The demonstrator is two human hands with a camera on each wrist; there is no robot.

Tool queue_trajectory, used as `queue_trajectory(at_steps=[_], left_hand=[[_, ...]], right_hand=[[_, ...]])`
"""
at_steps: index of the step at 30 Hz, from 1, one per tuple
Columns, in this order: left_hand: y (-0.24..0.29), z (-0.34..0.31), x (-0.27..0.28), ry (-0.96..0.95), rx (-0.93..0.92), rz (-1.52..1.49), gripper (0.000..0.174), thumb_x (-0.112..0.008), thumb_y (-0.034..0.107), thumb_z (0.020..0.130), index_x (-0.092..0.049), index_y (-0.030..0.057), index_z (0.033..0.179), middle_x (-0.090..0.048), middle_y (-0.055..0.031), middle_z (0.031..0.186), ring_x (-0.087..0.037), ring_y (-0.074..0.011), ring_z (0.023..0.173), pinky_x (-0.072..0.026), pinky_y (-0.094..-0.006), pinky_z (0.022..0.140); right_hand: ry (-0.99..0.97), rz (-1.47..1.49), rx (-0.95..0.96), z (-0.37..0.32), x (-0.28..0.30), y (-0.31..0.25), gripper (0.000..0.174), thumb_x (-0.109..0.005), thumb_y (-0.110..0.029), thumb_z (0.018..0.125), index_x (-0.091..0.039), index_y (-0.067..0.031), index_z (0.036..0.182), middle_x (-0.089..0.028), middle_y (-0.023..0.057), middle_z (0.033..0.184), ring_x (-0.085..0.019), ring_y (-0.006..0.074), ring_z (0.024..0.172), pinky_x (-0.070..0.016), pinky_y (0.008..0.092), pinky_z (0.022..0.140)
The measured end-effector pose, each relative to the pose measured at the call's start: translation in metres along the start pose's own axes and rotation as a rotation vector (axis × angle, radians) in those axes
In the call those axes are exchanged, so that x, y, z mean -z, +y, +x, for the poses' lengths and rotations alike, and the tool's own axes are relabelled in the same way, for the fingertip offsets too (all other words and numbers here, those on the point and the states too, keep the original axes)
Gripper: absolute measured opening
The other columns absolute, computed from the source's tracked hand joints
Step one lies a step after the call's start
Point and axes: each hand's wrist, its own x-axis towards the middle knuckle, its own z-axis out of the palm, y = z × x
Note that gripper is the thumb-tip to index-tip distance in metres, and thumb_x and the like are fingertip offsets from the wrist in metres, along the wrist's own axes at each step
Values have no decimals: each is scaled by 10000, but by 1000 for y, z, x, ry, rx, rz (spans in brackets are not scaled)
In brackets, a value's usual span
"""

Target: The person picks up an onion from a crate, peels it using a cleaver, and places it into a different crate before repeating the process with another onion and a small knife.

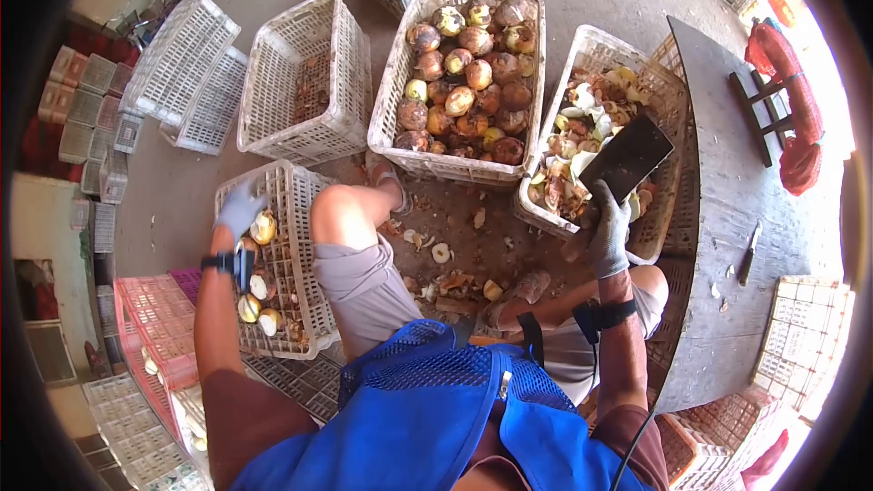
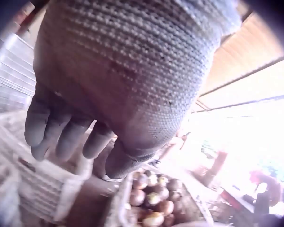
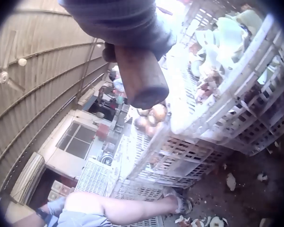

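Note:
My gloved left hand [image 1: 241, 209], a little blurred, is over the far end of a low crate [image 1: 314, 309] of pale, trimmed onion-like bulbs [image 1: 258, 286]. In the left wrist view its fingers [image 2: 71, 139] hang loosely with nothing held in them. My gloved right hand [image 1: 612, 235] grips a cleaver [image 1: 629, 156] over the peelings crate [image 1: 591, 36]. The broad dark blade points forward and right. In the right wrist view the cleaver's wooden handle [image 3: 141, 80] sticks out below the curled fist.
A crate [image 1: 536, 14] of whole brown-yellow bulbs stands ahead, beside another crate [image 1: 305, 141] with scraps at its bottom. Peelings [image 1: 582, 114] partly fill the crate below the blade. On the right, a table [image 1: 718, 327] carries a knife [image 1: 751, 255]. Scraps [image 1: 441, 253] lie between my feet.

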Motion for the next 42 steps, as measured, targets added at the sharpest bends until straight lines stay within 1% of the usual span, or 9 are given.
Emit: queue_trajectory(at_steps=[1, 3, 5, 14, 25, 30, 34, 39, 42], left_hand=[[95, 8, 22, -121, 72, -31, 507, -645, 241, 823, -533, 9, 1259, -612, -223, 1166, -604, -317, 1066, -461, -359, 920], [121, 71, -1, -122, -321, 42, 490, -666, 211, 823, -543, 20, 1257, -653, -161, 1106, -637, -232, 953, -484, -347, 848], [200, 99, -6, -327, -402, 65, 395, -636, 224, 836, -590, 52, 1189, -663, -153, 1055, -642, -254, 917, -496, -353, 826], [312, 227, -132, -405, -490, 493, 496, -636, 336, 788, -573, 61, 1196, -613, -209, 1148, -582, -357, 1072, -462, -433, 894], [339, 271, -255, -228, -53, 303, 831, -750, 405, 698, -370, 159, 1395, -339, -241, 1397, -458, -407, 1219, -422, -464, 988], [313, 287, -256, -126, -207, 176, 747, -823, 303, 611, -527, 61, 1254, -553, -207, 1217, -549, -344, 1107, -453, -399, 941], [289, 290, -249, -262, -200, -126, 600, -835, 302, 648, -573, 48, 1125, -636, -138, 1086, -601, -277, 1002, -466, -353, 875], [287, 277, -258, -158, -96, -95, 638, -833, 317, 681, -526, 12, 1150, -623, -140, 1067, -584, -278, 988, -448, -366, 879], [269, 285, -266, -271, -182, -218, 856, -847, 370, 653, -444, 14, 1318, -589, -169, 1191, -556, -280, 1093, -432, -353, 943]], right_hand=[[-4, -14, -23, 5, 4, 10, 228, -605, -223, 897, -500, -124, 721, -413, -44, 516, -410, 83, 395, -350, 230, 378], [-46, 43, -79, 11, 17, 32, 214, -610, -214, 897, -525, -101, 736, -446, -31, 531, -404, 79, 389, -340, 228, 384], [-67, 45, -95, 15, 28, 47, 223, -606, -220, 901, -526, -97, 733, -445, -29, 532, -404, 81, 390, -340, 230, 387], [-54, 208, -280, 34, 42, 46, 232, -586, -284, 902, -522, -69, 840, -411, -27, 546, -401, 98, 412, -379, 250, 419], [-93, 372, -475, 49, 59, 56, 217, -597, -294, 895, -501, -101, 920, -385, -38, 567, -392, 101, 431, -419, 267, 452], [-97, 367, -481, 47, 56, 61, 222, -614, -258, 878, -489, -93, 960, -392, -20, 563, -392, 117, 416, -418, 265, 415], [-162, 305, -452, 44, 51, 56, 190, -560, -310, 916, -494, -134, 883, -400, -36, 577, -390, 98, 435, -402, 270, 446], [-149, 339, -475, 42, 49, 56, 199, -597, -246, 888, -467, -117, 966, -392, -21, 572, -392, 101, 424, -419, 264, 406], [-147, 292, -463, 39, 44, 53, 179, -572, -264, 910, -469, -129, 963, -387, -25, 570, -380, 104, 421, -401, 264, 429]])
